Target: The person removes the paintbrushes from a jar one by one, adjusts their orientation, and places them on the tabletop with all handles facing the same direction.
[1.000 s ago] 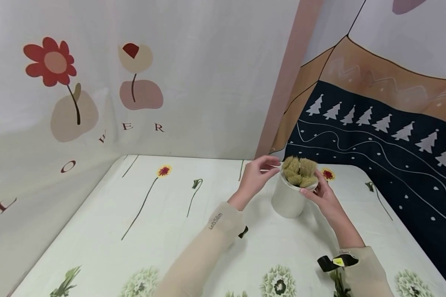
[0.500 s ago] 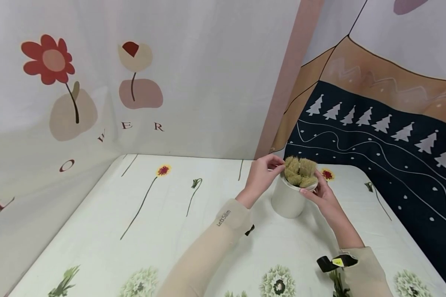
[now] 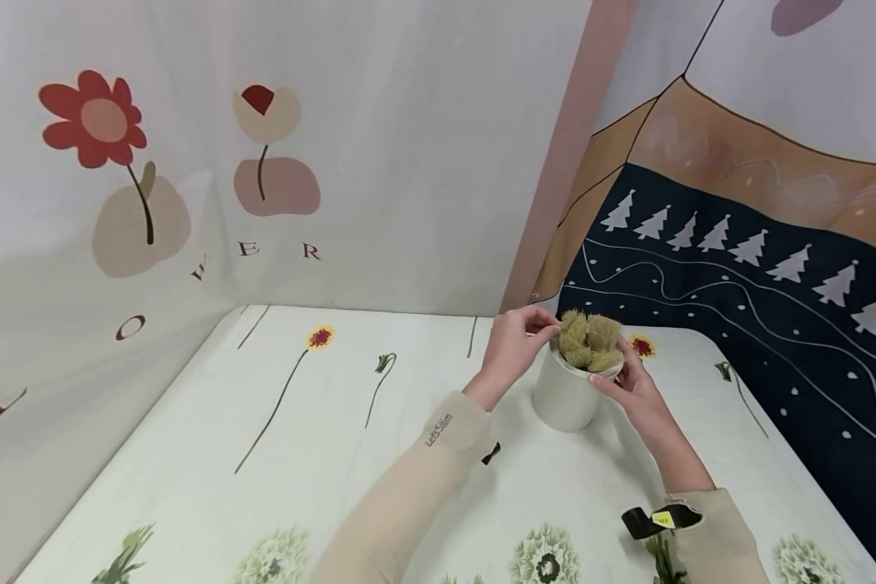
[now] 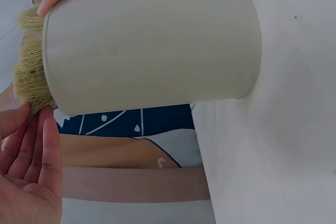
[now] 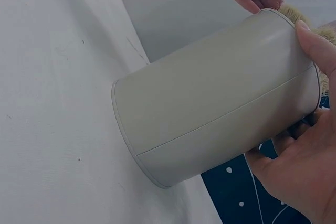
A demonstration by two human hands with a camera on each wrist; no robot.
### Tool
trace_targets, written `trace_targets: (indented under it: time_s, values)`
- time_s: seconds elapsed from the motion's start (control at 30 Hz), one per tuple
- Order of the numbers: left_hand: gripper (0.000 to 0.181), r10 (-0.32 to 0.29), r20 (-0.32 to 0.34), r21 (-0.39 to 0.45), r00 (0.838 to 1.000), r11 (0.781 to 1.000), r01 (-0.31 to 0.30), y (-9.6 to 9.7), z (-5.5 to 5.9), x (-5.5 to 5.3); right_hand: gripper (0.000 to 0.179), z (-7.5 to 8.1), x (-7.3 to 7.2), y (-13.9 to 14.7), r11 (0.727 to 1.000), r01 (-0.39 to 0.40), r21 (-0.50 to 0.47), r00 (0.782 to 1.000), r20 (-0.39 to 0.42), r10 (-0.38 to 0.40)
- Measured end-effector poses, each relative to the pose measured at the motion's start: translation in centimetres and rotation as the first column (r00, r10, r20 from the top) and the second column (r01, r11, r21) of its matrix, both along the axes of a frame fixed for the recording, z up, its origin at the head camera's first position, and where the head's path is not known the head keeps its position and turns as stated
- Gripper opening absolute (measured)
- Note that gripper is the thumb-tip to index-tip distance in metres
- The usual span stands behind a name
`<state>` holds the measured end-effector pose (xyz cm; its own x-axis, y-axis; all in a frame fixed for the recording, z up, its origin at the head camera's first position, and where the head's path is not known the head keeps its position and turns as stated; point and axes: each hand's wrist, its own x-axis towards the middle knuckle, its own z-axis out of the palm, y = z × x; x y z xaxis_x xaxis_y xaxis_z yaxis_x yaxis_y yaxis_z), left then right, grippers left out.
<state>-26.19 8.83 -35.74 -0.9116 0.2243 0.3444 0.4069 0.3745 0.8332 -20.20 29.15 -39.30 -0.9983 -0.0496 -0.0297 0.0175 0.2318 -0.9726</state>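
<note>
A cream cylindrical container (image 3: pixel 565 397) stands upright on the table, its mouth filled with several fuzzy olive-yellow bristly tufts (image 3: pixel 587 337). With thumb and fingertips, my left hand (image 3: pixel 514 345) pinches the edge of a bristly tuft at the left side of the rim; the left wrist view shows the thin strands (image 4: pixel 32 85) running into that pinch. My right hand (image 3: pixel 638 389) grips the upper right of the container, thumb over the near side of the rim and fingers round the far side. What lies lower inside the container is hidden.
The white tablecloth (image 3: pixel 380 487) has printed flowers and stems. A pale printed curtain (image 3: pixel 409 162) hangs behind the table, and a dark blue cloth with white trees (image 3: pixel 708 300) hangs at the right. Both sleeves carry dark wrist straps (image 3: pixel 660 519).
My left hand has moved right, from beside the rim onto the tuft's edge, and its fingers have closed there. My right hand and the container stay in place.
</note>
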Motion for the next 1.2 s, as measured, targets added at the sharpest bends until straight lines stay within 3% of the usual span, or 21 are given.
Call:
trace_targets:
  time_s: [0.47, 0.63, 1.2]
  values:
    - [0.009, -0.018, -0.042, 0.052, 0.999, 0.998, 0.020, -0.6, 1.7, 0.3, 0.089, -0.1, 0.3, 0.0, 1.000, -0.002, 0.004, 1.000, 0.009, 0.002]
    - [0.007, -0.031, -0.089, 0.071, 0.996, 0.997, 0.037, -1.1, 2.3, 0.5, 0.090, 0.0, 0.3, 0.0, 1.000, -0.002, 0.002, 1.000, 0.011, 0.002]
    - [0.009, -0.023, -0.216, 0.157, 0.976, 0.986, 0.058, -3.6, 5.8, 1.1, 0.090, 0.1, 0.2, -0.1, 1.000, 0.001, 0.006, 1.000, 0.011, -0.001]
